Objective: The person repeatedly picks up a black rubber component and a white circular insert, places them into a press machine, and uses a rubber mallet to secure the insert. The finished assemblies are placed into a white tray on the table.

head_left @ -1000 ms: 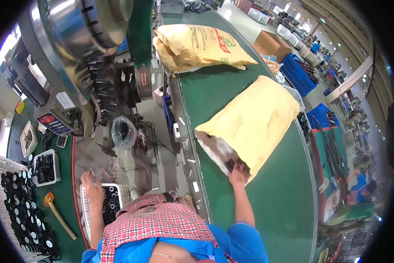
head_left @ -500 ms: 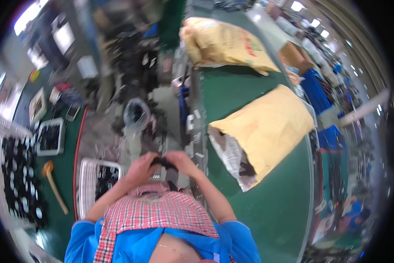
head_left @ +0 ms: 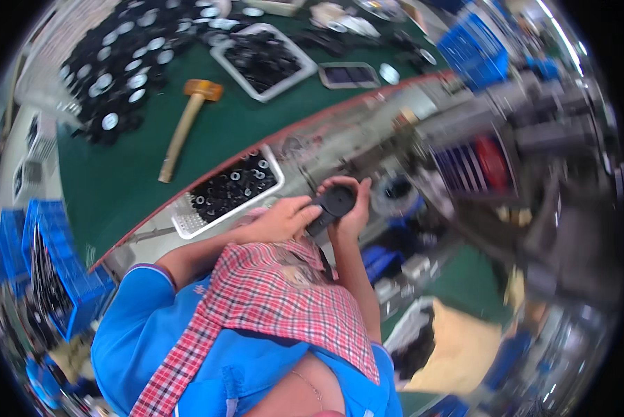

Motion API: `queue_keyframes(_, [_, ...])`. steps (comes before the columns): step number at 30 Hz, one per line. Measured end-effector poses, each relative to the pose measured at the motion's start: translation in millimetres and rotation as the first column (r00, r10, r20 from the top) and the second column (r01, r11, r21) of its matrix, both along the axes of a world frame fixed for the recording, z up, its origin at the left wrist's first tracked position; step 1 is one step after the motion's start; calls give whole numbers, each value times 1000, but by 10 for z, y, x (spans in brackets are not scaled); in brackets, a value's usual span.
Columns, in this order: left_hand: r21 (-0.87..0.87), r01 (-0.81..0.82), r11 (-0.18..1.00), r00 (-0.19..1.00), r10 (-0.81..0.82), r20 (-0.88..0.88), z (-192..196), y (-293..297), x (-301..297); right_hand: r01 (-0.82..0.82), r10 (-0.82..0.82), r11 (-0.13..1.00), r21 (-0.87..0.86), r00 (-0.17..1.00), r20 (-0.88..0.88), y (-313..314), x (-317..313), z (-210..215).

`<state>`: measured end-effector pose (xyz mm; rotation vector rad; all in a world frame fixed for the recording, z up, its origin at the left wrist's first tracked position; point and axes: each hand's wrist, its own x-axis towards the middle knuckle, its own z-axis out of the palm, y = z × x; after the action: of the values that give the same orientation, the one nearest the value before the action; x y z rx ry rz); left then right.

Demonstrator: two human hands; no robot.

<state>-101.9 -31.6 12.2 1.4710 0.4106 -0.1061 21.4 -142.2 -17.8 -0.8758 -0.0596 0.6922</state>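
Observation:
Between my hands is a black plastic part with a round, disc-like head (head_left: 338, 200) and a short, straight handle. My right hand (head_left: 354, 212) curls round the head, its thumb and fingers along the rim. The fingers of my left hand (head_left: 284, 217) lie on the handle's end, nearer my body. Beside my left forearm stands a white plastic basket (head_left: 279, 169) holding many small black ring-like parts. Behind it, on the green table (head_left: 135, 187), lies a mallet (head_left: 185, 128) with an amber head and wooden handle.
A white tray (head_left: 297, 82) of black parts and a phone (head_left: 349, 75) lie on the table, by a heap of black pieces with pale discs (head_left: 128, 66). Blue crates (head_left: 83, 295) stand at left. Machinery (head_left: 534, 125) and an opened paper sack (head_left: 461, 351) are at right.
My view and body have turned left, bringing the table, mallet and basket toward the middle. The sack has shifted to the lower right. The black part now shows its round face.

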Motion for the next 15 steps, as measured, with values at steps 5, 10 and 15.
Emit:
queue_keyframes(5, [236, 187, 954, 980, -198, 23, -15, 982, -25, -93, 86, 995, -22, 972, -217, 748, 54, -128])
queue_keyframes(10, [847, -502, 175, 850, 278, 447, -364, 3041, -39, -113, 107, 994, 10, 904, -414, 971, 164, -253])
queue_keyframes(15, [975, 82, -208, 854, 518, 39, -950, 4708, -748, -116, 28, 982, -152, 874, -484, 989, 259, -382])
